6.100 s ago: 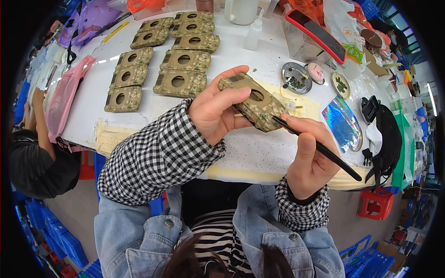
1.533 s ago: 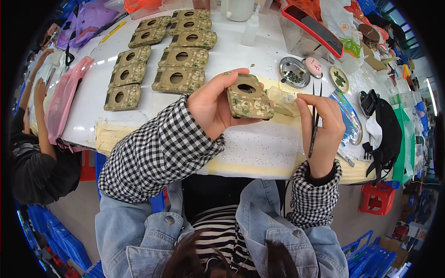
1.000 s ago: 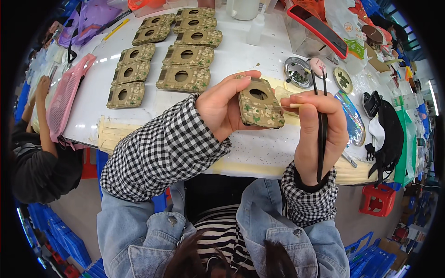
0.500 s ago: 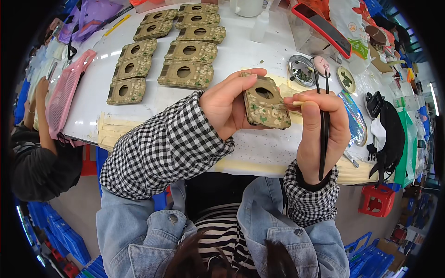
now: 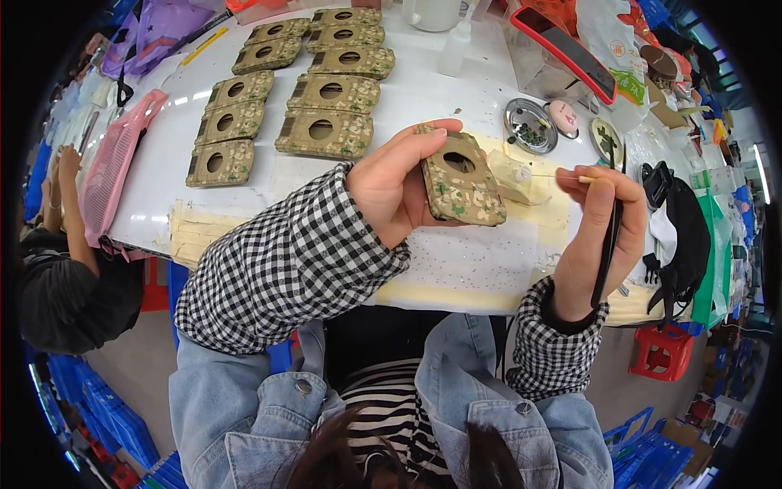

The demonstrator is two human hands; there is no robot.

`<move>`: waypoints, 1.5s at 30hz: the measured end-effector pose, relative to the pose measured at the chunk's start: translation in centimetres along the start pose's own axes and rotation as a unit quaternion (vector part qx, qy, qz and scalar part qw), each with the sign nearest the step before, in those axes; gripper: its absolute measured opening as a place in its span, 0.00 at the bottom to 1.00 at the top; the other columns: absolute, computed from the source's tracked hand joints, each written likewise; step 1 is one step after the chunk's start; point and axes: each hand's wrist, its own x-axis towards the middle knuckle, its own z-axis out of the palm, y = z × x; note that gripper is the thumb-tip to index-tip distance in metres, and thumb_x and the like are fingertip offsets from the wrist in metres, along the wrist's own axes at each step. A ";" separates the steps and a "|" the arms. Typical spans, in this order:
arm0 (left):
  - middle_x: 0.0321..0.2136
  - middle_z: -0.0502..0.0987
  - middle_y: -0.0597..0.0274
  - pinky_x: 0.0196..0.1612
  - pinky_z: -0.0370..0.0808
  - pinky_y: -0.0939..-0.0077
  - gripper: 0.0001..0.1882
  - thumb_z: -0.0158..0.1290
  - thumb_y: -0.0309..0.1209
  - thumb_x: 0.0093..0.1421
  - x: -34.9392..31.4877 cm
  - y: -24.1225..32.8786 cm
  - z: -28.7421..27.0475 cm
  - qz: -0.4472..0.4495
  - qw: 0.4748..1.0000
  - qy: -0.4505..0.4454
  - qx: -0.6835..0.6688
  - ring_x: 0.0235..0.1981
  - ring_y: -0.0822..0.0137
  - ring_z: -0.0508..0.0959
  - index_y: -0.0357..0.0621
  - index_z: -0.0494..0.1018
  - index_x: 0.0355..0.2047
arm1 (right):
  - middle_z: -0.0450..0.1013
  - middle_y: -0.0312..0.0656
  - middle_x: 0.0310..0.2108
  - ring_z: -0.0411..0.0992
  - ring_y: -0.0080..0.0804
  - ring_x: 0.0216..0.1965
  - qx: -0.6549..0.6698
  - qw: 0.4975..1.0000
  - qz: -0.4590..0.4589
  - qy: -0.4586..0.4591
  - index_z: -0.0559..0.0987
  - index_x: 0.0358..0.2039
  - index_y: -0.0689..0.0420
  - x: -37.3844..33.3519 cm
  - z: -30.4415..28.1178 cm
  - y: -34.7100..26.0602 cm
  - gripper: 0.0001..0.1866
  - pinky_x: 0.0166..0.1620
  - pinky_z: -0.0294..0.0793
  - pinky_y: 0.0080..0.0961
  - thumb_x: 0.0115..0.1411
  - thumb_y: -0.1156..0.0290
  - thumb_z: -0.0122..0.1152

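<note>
My left hand [image 5: 381, 189] is closed round a camouflage-patterned case [image 5: 468, 194] with an oval hole, tilted above the table. In my right hand [image 5: 593, 240] is a thin needle tool [image 5: 586, 179] with a pale handle, pinched between the fingertips. Black tweezers [image 5: 608, 253] are also held in that hand, pointing up and away. The needle points left at a small pale block [image 5: 523, 181] on the table, apart from the case; whether it touches the block I cannot tell. Past the right hand sit a round tin [image 5: 531, 124] of small dark bits and an oval dish [image 5: 604, 137].
Several matching camouflage cases [image 5: 322, 129] stand in rows at the far left. A pink mesh basket [image 5: 122, 175] lies at the left edge, near another person's arm [image 5: 75, 200]. A red-framed phone [image 5: 566, 57], a bottle [image 5: 454, 47] and a black strap item [image 5: 684, 240] are beyond.
My right hand has moved right, taking the needle tool off the case and over near the pale block. The tweezers went with it. My left hand and the case shifted slightly left.
</note>
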 end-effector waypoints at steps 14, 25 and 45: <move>0.52 0.65 0.47 0.44 0.77 0.64 0.21 0.35 0.41 0.64 0.1 0.4 -0.1 0.055 0.998 0.002 0.009 0.50 0.48 0.69 0.42 0.61 0.52 | 0.72 0.46 0.30 0.70 0.36 0.31 -0.307 0.933 -0.127 -0.136 0.72 0.41 0.64 0.5 -2.1 1.1 0.16 0.38 0.68 0.27 0.52 0.75 0.60; 0.54 0.62 0.45 0.42 0.78 0.67 0.23 0.33 0.41 0.65 0.4 0.2 -0.6 0.054 0.998 -0.014 0.013 0.51 0.48 0.68 0.41 0.58 0.54 | 0.74 0.44 0.33 0.71 0.29 0.35 -0.042 0.958 0.127 -0.253 0.75 0.36 0.67 -4.9 -6.4 1.1 0.09 0.41 0.68 0.19 0.55 0.76 0.57; 0.55 0.60 0.43 0.42 0.79 0.64 0.23 0.31 0.40 0.65 0.7 0.4 -1.3 0.042 0.998 -0.047 -0.018 0.50 0.46 0.68 0.39 0.57 0.54 | 0.75 0.47 0.30 0.74 0.36 0.30 -0.074 0.970 0.015 -0.232 0.75 0.30 0.64 -6.4 -5.3 2.9 0.07 0.34 0.72 0.23 0.50 0.78 0.62</move>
